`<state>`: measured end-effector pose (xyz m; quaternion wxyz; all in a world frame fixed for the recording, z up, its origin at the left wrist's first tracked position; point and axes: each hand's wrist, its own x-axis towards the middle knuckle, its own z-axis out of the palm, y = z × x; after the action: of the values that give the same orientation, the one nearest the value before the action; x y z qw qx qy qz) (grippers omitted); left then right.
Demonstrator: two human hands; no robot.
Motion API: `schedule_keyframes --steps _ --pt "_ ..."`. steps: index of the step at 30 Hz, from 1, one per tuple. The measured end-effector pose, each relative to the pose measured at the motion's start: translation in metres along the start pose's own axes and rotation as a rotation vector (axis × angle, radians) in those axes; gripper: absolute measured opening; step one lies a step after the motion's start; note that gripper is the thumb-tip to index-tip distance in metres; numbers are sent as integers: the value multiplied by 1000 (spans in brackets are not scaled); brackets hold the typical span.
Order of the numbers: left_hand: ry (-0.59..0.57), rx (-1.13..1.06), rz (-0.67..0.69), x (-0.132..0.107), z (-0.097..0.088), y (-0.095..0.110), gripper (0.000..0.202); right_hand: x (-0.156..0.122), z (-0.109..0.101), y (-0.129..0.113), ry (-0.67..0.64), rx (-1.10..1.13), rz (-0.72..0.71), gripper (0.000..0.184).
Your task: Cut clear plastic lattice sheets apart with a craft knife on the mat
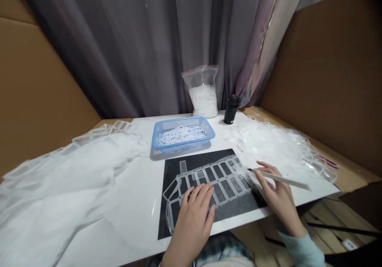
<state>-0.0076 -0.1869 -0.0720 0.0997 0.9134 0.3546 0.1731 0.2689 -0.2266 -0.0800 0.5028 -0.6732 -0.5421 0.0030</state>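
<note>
Frame sheet [220,180]: on your black mat [173,165], seemingly partway.
Left hand [195,215]: flattened across it.
Right hand [274,191]: gripping slim white tool [294,182].
Blue basket [182,144]: loose pieces [183,135], probably done.
Left heap [89,159]: done or waiting, unclear.

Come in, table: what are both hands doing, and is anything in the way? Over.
Left hand resting on plastic sheet. Right hand gripping pen-like tool, tip near sheet's right end. Basket beyond, apart from both hands.

A big gray curtain [134,48] hangs at the back. A black bottle [230,111] stands near it. Brown cardboard [38,84] stands on both sides.
</note>
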Motion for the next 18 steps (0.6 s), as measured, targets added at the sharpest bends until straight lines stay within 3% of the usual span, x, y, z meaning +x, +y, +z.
schedule_keyframes --steps 8,14,18 --pt "-76 -112 225 10 12 33 50 -17 -1 -9 -533 277 82 29" --pt "-93 48 212 13 36 40 60 -18 -10 -8 -575 326 93 32" --pt "-43 136 196 14 43 42 68 -17 -11 -11 -577 348 91 34"
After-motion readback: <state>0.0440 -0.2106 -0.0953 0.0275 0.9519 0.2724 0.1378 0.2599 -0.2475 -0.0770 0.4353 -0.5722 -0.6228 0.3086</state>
